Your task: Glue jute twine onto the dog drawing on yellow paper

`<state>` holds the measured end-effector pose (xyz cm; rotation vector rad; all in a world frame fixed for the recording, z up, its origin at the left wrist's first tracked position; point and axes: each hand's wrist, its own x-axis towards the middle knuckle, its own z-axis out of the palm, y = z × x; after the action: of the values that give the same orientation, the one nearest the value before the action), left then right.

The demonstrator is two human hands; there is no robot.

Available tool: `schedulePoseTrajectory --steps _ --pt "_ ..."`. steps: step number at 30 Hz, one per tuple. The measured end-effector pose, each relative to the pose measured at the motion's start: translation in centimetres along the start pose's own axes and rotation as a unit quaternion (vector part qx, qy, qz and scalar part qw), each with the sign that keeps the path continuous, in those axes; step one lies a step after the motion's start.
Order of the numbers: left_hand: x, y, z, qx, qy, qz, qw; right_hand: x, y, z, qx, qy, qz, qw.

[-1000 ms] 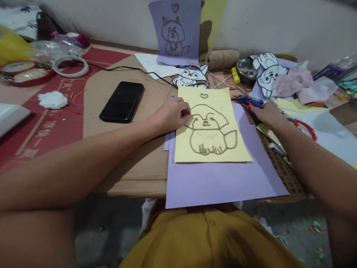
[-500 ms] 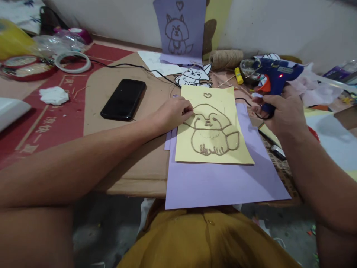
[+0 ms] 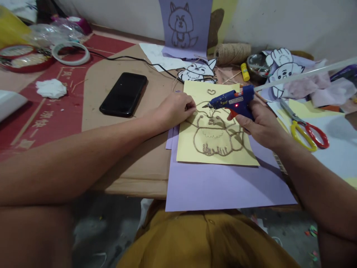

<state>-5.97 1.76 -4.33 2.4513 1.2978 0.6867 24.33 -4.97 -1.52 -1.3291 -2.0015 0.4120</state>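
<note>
My right hand is wrapped around a blue hot glue gun with an orange trigger and a lit red light. Its nozzle hangs over the upper part of a yellow sheet, close to my left hand. On that sheet is a dog-like figure outlined in brown twine, under a small heart. My left hand rests at the sheet's left edge, its fingertips pinched on what looks like a thin strand of twine. Beneath lies a larger purple sheet.
A black phone lies to the left. Scissors lie at the right. Behind are a twine spool, a glue stick and paper cut-outs. A purple card leans on the wall. A black cord crosses the table.
My right hand has brought the glue gun left and down from the table's right side to above the yellow sheet. The scissors have come into sight. My left hand stays nearly in place.
</note>
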Motion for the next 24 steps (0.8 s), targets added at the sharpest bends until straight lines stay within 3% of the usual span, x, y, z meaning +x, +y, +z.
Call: schedulePoseTrajectory --steps 3,6,13,24 --pt "-0.1 0.1 -0.2 0.012 -0.008 0.005 1.000 0.0 -0.6 0.1 -0.037 -0.077 -0.005 0.996" --pt "-0.2 0.2 -0.3 0.019 -0.013 -0.001 1.000 0.1 -1.3 0.0 -0.076 -0.104 0.002 0.992" --pt "-0.1 -0.1 -0.1 0.009 -0.007 0.002 1.000 0.1 -1.7 0.2 -0.136 -0.094 -0.018 0.986" --pt "-0.1 -0.3 0.0 0.019 -0.008 0.015 1.000 0.1 -1.8 0.6 -0.126 -0.104 -0.015 0.986"
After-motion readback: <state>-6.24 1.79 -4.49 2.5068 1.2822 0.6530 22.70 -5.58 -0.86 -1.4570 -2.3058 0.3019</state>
